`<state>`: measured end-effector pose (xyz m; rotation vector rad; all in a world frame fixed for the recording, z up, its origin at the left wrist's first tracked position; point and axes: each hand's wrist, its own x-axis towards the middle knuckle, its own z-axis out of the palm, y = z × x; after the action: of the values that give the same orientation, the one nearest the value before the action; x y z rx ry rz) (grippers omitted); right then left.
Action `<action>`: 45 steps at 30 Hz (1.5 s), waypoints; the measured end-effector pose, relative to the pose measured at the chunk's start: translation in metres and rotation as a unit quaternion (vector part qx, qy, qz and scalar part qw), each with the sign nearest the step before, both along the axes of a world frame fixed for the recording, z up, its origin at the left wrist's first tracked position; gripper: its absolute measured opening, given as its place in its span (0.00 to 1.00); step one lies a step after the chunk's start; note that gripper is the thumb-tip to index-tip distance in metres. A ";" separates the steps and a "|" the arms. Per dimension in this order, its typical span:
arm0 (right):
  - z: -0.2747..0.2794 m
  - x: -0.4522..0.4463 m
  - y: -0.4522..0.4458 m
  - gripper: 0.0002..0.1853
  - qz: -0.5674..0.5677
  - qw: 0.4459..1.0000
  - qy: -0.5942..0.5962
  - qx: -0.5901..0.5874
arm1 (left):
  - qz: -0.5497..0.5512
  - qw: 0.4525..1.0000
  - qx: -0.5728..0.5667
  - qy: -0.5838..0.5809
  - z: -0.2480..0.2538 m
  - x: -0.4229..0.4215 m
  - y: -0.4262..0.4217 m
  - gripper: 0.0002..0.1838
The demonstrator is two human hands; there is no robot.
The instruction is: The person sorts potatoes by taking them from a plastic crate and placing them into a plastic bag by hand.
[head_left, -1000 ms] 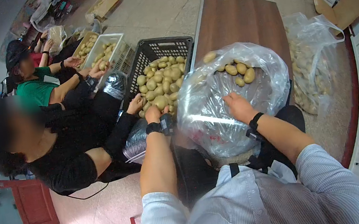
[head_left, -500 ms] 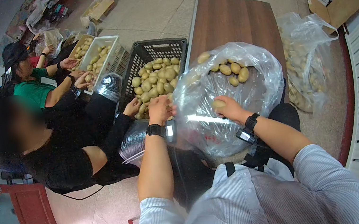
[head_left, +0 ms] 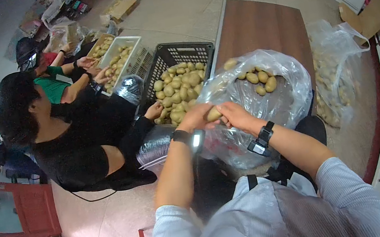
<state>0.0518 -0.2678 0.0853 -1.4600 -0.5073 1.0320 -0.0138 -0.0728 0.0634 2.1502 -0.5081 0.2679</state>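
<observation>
Left forearm: mine (head_left: 173, 174), bare, slanting up and rightward from the lower middle of the frame.
Left wrist: (head_left: 184, 136) just left of centre, below my fingers.
Left grip: (head_left: 198, 117) near the centre, fingers pointing rightward and partly curled.
Right forearm: (head_left: 301, 147) bare, reaching up and leftward from the lower right.
Right wrist: (head_left: 262, 132) right of centre.
Right grip: (head_left: 232, 115) close beside my left, thumb and fingers drawn together, pointing to the upper left.

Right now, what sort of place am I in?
Probably an indoor room used for sorting or packing potatoes: many lie heaped in a black crate, a large clear bag is open beside it, and a co-worker reaches into the crate.
</observation>
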 end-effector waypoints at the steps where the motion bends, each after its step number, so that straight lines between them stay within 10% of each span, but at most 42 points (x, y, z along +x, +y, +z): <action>1: -0.001 -0.002 0.002 0.18 -0.029 1.000 -0.005 0.008 | 0.080 0.936 -0.219 0.265 0.037 -0.005 -0.011 0.14; 2: -0.005 -0.004 0.002 0.17 -0.059 0.998 -0.009 0.014 | 0.148 0.749 -0.414 0.495 0.055 -0.008 -0.018 0.13; 7: -0.033 -0.013 -0.027 0.18 -0.055 0.973 -0.215 -0.063 | 0.195 0.842 -0.386 0.322 -0.014 0.000 0.019 0.14; 8: -0.038 -0.018 -0.040 0.19 -0.027 0.937 -0.332 -0.105 | 0.255 0.708 -0.545 0.371 -0.003 -0.001 0.015 0.15; 13: -0.037 -0.034 -0.082 0.33 0.075 0.856 -0.396 -0.325 | 0.351 0.629 -0.630 0.292 -0.012 -0.009 0.039 0.12; 18: -0.039 -0.043 -0.092 0.35 0.105 0.779 -0.506 -0.356 | 0.367 0.855 -0.323 0.172 -0.067 -0.019 0.081 0.10; 21: -0.046 -0.044 -0.092 0.35 0.129 0.725 -0.543 -0.403 | 0.357 0.709 -0.550 0.260 -0.096 -0.017 0.106 0.09; 24: -0.066 -0.035 -0.094 0.36 0.094 0.695 -0.562 -0.438 | 0.367 0.890 -0.221 0.155 -0.133 -0.014 0.117 0.10; 29: -0.050 -0.014 -0.102 0.27 0.033 0.743 -0.469 -0.477 | 0.411 0.701 -0.520 0.264 -0.016 -0.014 0.045 0.13; 45: -0.106 0.006 -0.105 0.20 0.020 0.852 -0.323 -0.411 | 0.306 0.791 -0.364 0.384 0.022 -0.010 -0.004 0.10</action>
<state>0.0582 -0.3729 -0.0211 -2.6157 -0.5948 0.7885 -0.0234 -0.0772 0.0855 1.3947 0.6924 -0.0836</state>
